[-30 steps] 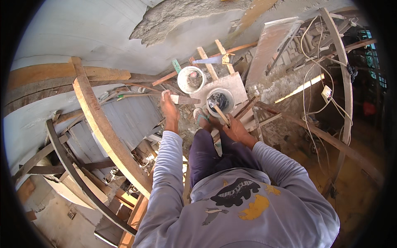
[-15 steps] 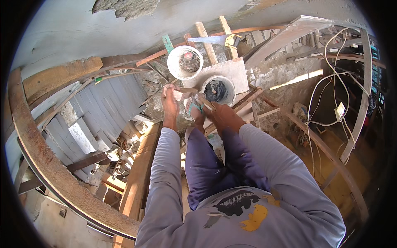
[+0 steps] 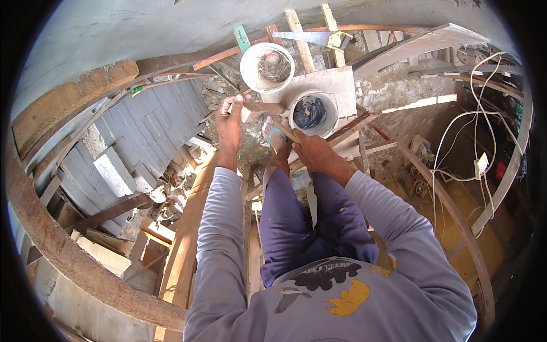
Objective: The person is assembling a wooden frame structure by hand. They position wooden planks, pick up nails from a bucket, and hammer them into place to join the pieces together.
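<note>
Both hands busy up on the scaffold

Your left hand [image 3: 229, 121] grips a short wooden piece [image 3: 263, 107]; your right hand [image 3: 312, 153] holds a thin stick [image 3: 283, 130] just near the white bucket [image 3: 313, 113].

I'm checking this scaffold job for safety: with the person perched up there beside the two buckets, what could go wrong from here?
The white bucket and the second bucket sit on a small board over open framing; a knock might tip them down. The left hand and right hand both hold wooden pieces, so neither seems to grip a support. The handsaw lies loose on the planks and could slide.
</note>
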The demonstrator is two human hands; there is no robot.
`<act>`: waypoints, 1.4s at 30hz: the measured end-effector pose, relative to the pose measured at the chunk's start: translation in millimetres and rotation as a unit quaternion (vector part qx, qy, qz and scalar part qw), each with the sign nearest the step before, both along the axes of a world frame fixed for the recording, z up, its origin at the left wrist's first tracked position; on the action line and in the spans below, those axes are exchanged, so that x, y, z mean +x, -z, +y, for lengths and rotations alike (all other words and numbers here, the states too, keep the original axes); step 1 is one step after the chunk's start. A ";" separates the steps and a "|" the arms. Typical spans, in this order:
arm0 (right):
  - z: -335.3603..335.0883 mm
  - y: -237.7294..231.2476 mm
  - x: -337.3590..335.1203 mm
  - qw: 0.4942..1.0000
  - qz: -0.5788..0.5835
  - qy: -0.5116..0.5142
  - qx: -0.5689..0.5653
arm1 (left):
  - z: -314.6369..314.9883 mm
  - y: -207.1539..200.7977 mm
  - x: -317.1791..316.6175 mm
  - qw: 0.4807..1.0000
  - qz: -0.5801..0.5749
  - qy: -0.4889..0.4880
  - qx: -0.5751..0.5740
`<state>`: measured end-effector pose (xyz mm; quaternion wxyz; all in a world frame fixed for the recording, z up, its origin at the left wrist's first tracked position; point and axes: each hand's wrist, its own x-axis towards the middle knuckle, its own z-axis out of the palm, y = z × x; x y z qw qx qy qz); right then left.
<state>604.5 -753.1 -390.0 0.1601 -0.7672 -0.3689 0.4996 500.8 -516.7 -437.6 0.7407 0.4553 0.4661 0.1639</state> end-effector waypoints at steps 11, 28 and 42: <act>22.4 -52.2 12.2 0.998 -0.003 -0.022 -0.055 | -11.9 -4.8 20.7 0.978 -0.026 -0.131 -0.162; -19.9 13.3 -15.5 0.997 -0.034 0.067 0.024 | -25.7 -7.5 51.8 0.986 0.105 -0.124 -0.025; -36.8 -10.6 26.4 0.996 -0.014 0.014 -0.082 | -53.7 1.0 53.2 0.989 0.079 -0.123 -0.038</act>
